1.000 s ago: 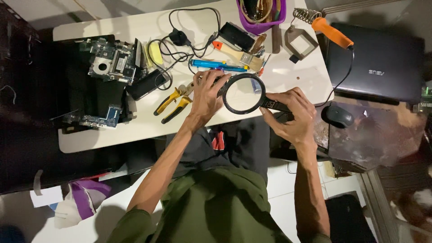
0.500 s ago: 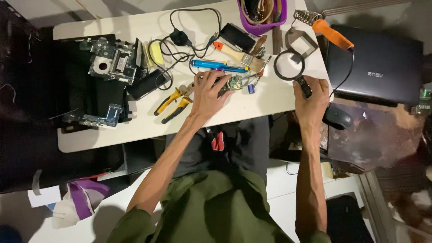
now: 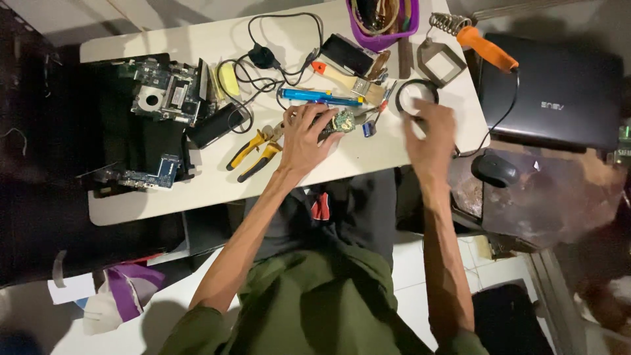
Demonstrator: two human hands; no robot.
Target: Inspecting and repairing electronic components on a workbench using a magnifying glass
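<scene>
Both your forearms reach forward from your lap onto the white table [image 3: 197,190]. Your left hand [image 3: 305,135] lies palm down with the fingers spread and curled, the fingertips resting on a small green circuit board [image 3: 342,121] that sits on the table just beyond them, beside the blue pen-shaped tool [image 3: 322,97]. The hand presses on the board rather than wrapping it.

Your right hand [image 3: 430,135] is blurred, its back toward the camera. It sits over the handle of the magnifying glass [image 3: 414,95], whose round black rim shows just past the fingertips, near the table's right edge. The fingers look loosely bent over the handle, but the blur hides whether they clasp it, so I cannot tell.

Yellow-handled pliers [image 3: 253,151] lie just left of your left wrist. A purple container [image 3: 384,36] stands at the far edge, an orange-handled soldering iron [image 3: 486,46] rests to its right, and a closed black laptop [image 3: 552,92] lies beyond that.
</scene>
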